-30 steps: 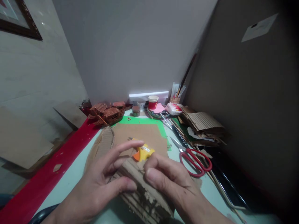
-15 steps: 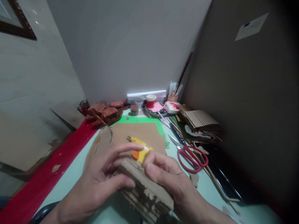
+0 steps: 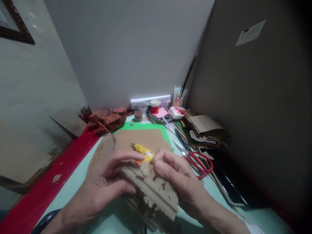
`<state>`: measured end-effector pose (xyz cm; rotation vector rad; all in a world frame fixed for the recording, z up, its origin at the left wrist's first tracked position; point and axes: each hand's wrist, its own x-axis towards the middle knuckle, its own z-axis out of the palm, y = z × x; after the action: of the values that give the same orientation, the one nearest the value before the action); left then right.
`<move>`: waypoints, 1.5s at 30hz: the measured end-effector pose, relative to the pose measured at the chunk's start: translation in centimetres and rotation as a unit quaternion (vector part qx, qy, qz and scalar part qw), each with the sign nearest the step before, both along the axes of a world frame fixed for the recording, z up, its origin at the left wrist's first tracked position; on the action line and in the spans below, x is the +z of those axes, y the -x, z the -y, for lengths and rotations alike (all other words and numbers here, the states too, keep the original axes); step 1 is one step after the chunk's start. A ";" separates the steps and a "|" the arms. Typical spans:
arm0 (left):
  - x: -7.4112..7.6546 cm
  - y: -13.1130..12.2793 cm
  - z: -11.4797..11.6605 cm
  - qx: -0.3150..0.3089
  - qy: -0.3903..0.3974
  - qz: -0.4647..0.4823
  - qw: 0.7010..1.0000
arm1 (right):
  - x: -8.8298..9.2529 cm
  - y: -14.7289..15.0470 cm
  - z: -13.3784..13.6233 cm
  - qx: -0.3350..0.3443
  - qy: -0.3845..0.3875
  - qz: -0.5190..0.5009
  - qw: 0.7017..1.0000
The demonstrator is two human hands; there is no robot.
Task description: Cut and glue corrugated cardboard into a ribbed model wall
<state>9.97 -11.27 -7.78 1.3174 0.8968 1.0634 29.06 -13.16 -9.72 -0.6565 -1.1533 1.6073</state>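
A hand could pass over the tabletop [image 3: 73,183] at lower left; torn cardboard [image 3: 158,194] blocks lower centre, scissors [image 3: 190,154] centre right.

A plain grey wall [image 3: 131,48] occupied the upper centre; a darker panel [image 3: 253,91] bounded the right. At upper left, a brown frame [image 3: 20,33] hung on a pale, possibly tiled wall [image 3: 36,78]. Dim light covered the pale-green tabletop [image 3: 77,176], lower centre.

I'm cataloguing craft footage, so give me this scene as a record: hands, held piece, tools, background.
Held piece: torn, layered cardboard
Right hand: pinching the cardboard's far edge
Left hand: curved around cardboard's left end; grip unclear
Tools: yellow glue gun just beyond the hands; red-handled scissors to the right
Background: red cup; brown pieces to its left
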 end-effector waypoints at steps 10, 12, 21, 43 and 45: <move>-0.1 0.3 -0.4 -0.037 0.045 -0.021 0.998 | 0.9 -1.1 -0.1 -0.074 -0.102 0.218 0.968; 0.1 0.2 -0.5 -0.034 0.053 -0.024 0.998 | 0.9 -1.0 0.0 -0.101 -0.145 0.252 0.951; -0.5 0.4 -1.4 -0.075 0.083 -0.061 0.992 | 1.3 -3.1 -1.2 -0.251 -0.284 0.381 0.843; -0.9 -0.1 0.0 -0.005 0.084 0.023 0.996 | 0.5 -1.3 0.0 -0.249 -0.497 0.509 0.657; -0.7 -0.3 0.2 0.001 0.072 0.005 0.997 | 0.1 -1.2 -0.1 -0.251 -0.497 0.507 0.658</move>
<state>10.28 -11.46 -8.51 1.1911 0.9498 0.9861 30.26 -13.01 -9.58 -0.9803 -2.1134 -0.1610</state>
